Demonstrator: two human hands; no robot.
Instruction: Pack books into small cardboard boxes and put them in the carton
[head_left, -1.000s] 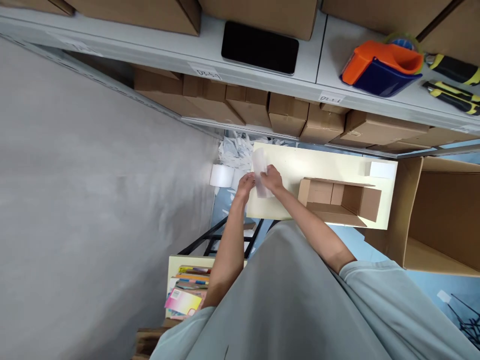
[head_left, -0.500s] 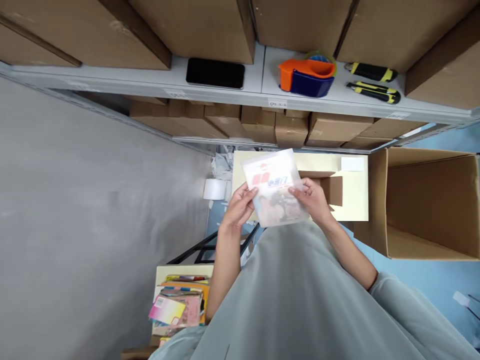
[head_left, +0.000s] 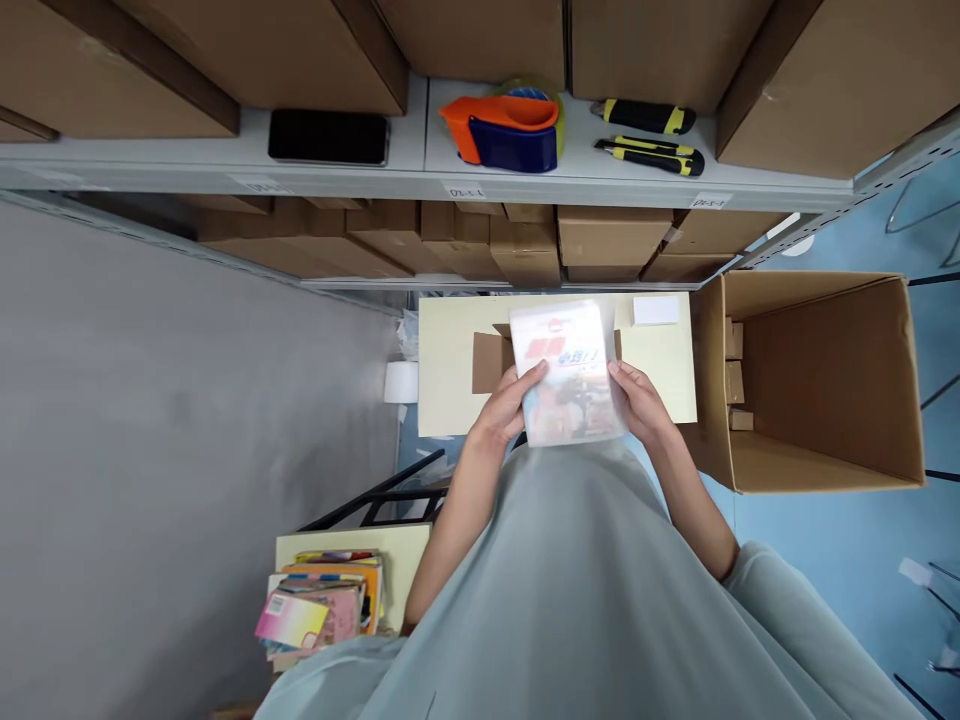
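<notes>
Fingers (head_left: pixel 535 374) of left hand (head_left: pixel 505 404) and right hand (head_left: pixel 642 401) pinch closed on a sleeved booklet (head_left: pixel 571 385) from 2 sides, seemingly to steady it.

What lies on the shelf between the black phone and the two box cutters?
In the head view, an orange-and-blue tape dispenser lies between the phone and the box cutters, nearer the cutters.
</notes>
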